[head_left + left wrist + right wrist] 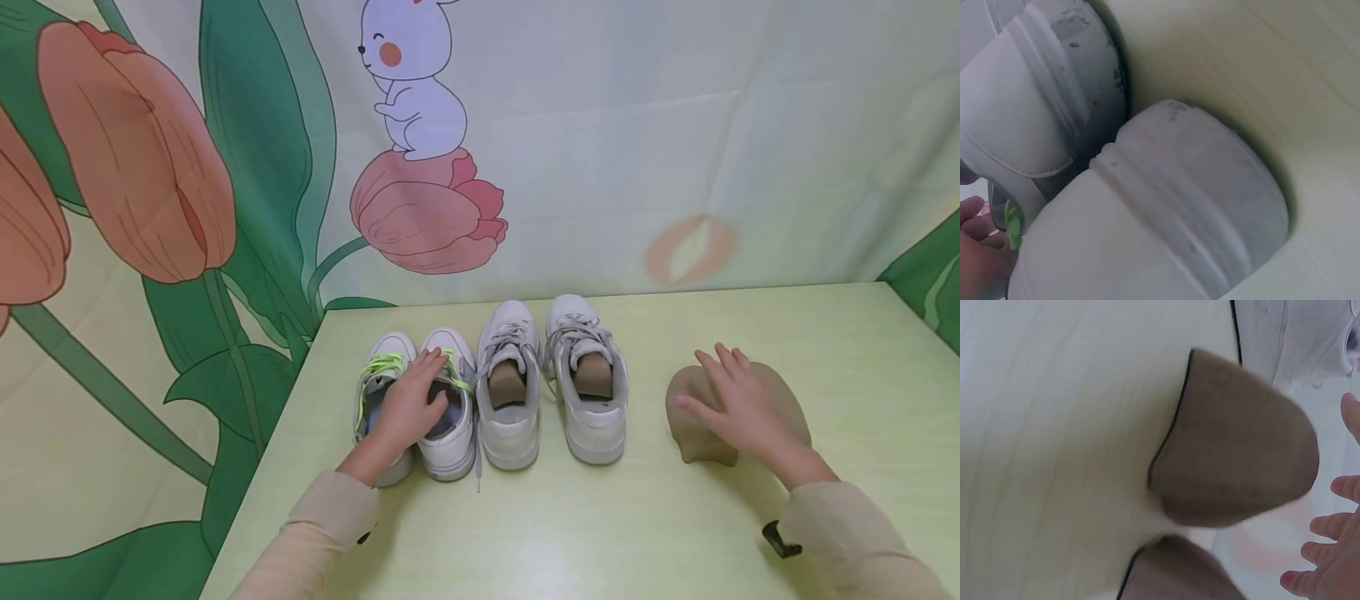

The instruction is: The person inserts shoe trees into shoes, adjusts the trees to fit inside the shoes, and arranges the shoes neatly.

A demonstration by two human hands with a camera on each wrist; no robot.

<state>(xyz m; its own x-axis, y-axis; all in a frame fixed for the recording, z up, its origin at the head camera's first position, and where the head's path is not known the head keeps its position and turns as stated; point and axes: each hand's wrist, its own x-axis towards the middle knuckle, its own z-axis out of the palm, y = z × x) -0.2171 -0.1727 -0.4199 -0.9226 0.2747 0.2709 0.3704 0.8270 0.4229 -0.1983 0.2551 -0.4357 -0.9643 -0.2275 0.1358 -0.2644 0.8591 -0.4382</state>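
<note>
My left hand [408, 404] hovers over or lightly touches a pair of white sneakers with neon green laces, a left shoe [392, 343] and a right shoe [450, 457]; contact cannot be made out. Its fingers are extended toward the right shoe's laces, gripping nothing. In the left wrist view, the heels of this pair [1210, 187] fill the frame. On the right, my right hand [738, 408] is spread above brown rounded pieces [780, 392]. The right wrist view shows two such pieces, one nearer piece [1235, 437] and another [1175, 575], dark-edged, with the fingers [1329, 526] apart from them.
Beside the green-laced pair stand two larger white sneakers with grey laces, one [510, 442] and another [597, 437]. Each has a brown piece [507, 383] inside. All stand on a pale wood-grain table [540, 533], before a printed curtain [600, 150] with tulips and a rabbit.
</note>
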